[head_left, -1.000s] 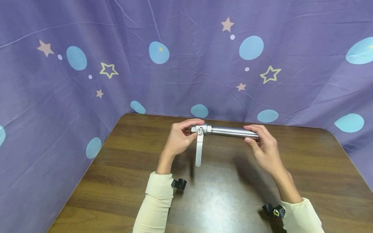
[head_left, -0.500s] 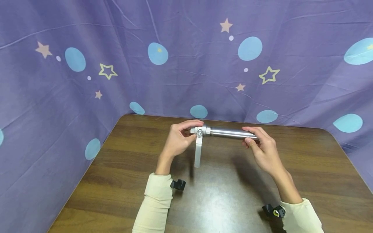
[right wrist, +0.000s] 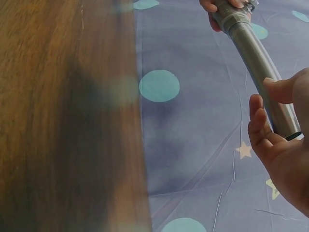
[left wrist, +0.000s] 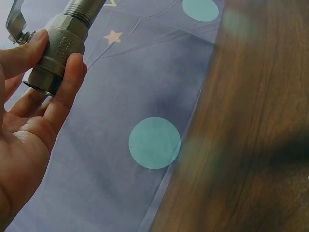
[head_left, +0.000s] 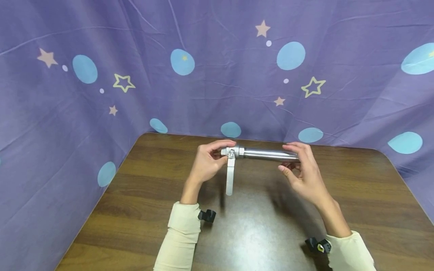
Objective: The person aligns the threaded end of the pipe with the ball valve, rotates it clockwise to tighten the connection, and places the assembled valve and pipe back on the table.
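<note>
A steel ball valve point(head_left: 234, 151) is joined end to end with a smooth steel pipe point(head_left: 264, 154), both held level above the table. My left hand point(head_left: 206, 162) grips the valve body by its left end, thumb in front and fingers behind. Its long flat lever handle point(head_left: 230, 180) points down toward me. At the pipe's right end my right hand point(head_left: 307, 177) is loosely around it, thumb lifted off below and fingers spread along the far side. In the left wrist view, raised lettering shows on the valve point(left wrist: 63, 46), with threads point(left wrist: 79, 12) at the joint.
A brown wooden table point(head_left: 162, 180) lies under the hands, with rounded far corners. A purple curtain point(head_left: 210, 94) with stars and blue spots hangs right behind and to the left of it. Black wrist mounts point(head_left: 207, 215) jut out at both sleeves.
My right hand has loosened from its pinch on the pipe; the thumb has come away downward and the fingers have spread. My left hand stays on the valve with hardly any movement.
</note>
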Demonstrator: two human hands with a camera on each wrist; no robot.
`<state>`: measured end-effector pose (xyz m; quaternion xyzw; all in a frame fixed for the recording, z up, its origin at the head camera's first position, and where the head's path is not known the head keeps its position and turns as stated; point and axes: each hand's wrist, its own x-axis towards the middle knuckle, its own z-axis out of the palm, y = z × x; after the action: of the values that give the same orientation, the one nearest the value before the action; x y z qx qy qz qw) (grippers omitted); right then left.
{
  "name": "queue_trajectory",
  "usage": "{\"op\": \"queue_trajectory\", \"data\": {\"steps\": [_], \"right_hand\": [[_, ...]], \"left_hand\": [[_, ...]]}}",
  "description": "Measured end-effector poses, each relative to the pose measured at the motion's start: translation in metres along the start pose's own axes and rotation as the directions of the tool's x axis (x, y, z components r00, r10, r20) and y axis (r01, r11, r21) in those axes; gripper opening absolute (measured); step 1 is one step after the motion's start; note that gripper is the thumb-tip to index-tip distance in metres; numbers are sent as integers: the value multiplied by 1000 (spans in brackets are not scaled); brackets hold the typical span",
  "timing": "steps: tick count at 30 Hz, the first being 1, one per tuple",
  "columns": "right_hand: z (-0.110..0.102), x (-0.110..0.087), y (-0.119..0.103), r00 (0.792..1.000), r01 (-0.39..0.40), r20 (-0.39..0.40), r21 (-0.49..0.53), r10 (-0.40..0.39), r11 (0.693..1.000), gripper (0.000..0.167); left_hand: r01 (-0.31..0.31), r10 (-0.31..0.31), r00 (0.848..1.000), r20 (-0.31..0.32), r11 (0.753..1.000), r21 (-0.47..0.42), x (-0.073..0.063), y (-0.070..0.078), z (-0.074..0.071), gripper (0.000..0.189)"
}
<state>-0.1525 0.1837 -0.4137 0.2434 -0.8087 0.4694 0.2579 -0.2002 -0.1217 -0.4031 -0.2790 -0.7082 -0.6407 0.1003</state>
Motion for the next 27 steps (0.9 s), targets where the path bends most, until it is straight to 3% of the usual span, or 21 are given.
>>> {"op": "queue_trajectory", "data": {"steps": [7,16,27], "right_hand": [[4,-1,4,995,84,-46,-32,-85,996,54],[2,1,3,997,56,-50,-48,-58,997,48],[-2,-2,1,998,-44,35,-40,45,998,40]], "left_hand": [[-12,12,1000,3,1000,1,-1,-1,0,41],[-40,40,999,-6,999,12,1,0,0,41],[-50,49,999,2,999,16,0,1,0,40]]}}
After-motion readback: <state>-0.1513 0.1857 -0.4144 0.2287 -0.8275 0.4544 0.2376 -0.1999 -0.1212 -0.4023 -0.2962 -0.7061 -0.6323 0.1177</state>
